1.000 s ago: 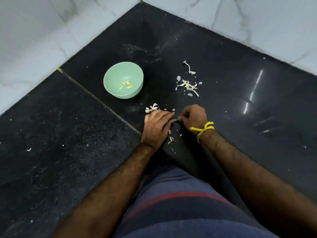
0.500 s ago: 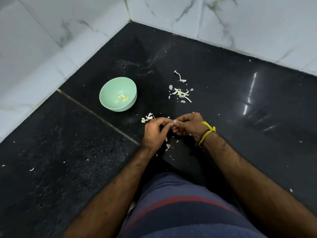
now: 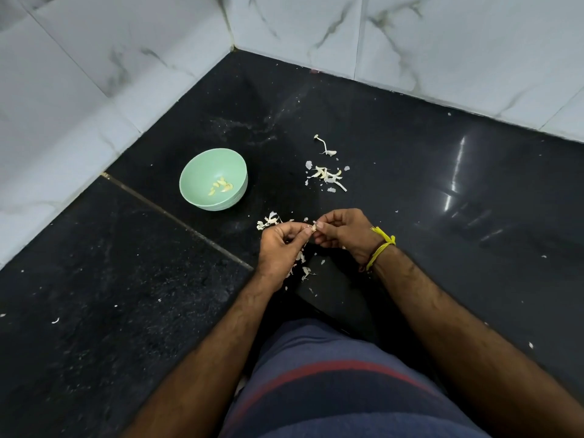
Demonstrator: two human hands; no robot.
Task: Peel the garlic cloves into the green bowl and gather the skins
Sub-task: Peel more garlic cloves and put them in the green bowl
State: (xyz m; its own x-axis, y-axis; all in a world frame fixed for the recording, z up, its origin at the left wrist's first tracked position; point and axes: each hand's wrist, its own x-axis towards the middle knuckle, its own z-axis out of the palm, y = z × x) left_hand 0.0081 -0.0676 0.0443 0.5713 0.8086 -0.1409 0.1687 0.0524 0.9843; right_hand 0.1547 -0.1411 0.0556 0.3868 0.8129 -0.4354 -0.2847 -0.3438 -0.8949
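Observation:
A green bowl point(image 3: 192, 181) stands on the black floor to the left, with several peeled garlic cloves point(image 3: 221, 187) inside. My left hand point(image 3: 281, 248) and my right hand point(image 3: 344, 233) meet above the floor, both pinching one small garlic clove point(image 3: 313, 228) between their fingertips. A pile of white garlic skins point(image 3: 327, 176) lies beyond my hands, with a stem piece point(image 3: 324, 144) farther back. More skins point(image 3: 269, 220) lie just left of my left hand, and some scraps point(image 3: 303, 270) sit under my wrists.
White marble walls point(image 3: 126, 74) close the corner at the left and back. A seam point(image 3: 177, 218) runs diagonally across the black floor. My lap in blue and red striped cloth point(image 3: 331, 384) fills the bottom middle. A yellow thread point(image 3: 380, 248) circles my right wrist.
My hands have lifted off the floor and come together on the clove. The camera has tilted up, so the bowl and skins sit lower in view.

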